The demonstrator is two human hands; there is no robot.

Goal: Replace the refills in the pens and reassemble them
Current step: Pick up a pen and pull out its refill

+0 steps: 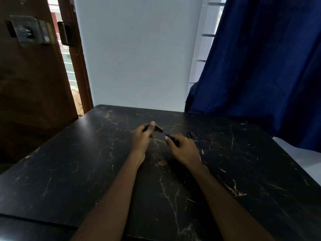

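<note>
— Two dark halves of one pen, is that it?
— Yes. One barrel piece (159, 128) sticks out past the thumb of the left hand (142, 138), whose fingers curl round its far end.
— And the other half?
— The second barrel piece (174, 140) is pinched between the thumb and fingers of the right hand (185, 149), its free end aimed at the left hand.
— Do the halves meet?
— No. A short stretch of blue refill (165, 133) bridges the gap between the two grips, held above the tabletop.
— Anything near the hands?
— Just past the right knuckles a second dark pen (189, 135) lies on the black marble table (86, 171). A thin spare refill (200, 144) lies beside it, further from the grip. Neither touches a hand.
— Further out?
— A blue curtain (260, 66) hangs on the right hand's side and a wooden door (34, 84) stands on the left's, with pale wall between.
</note>
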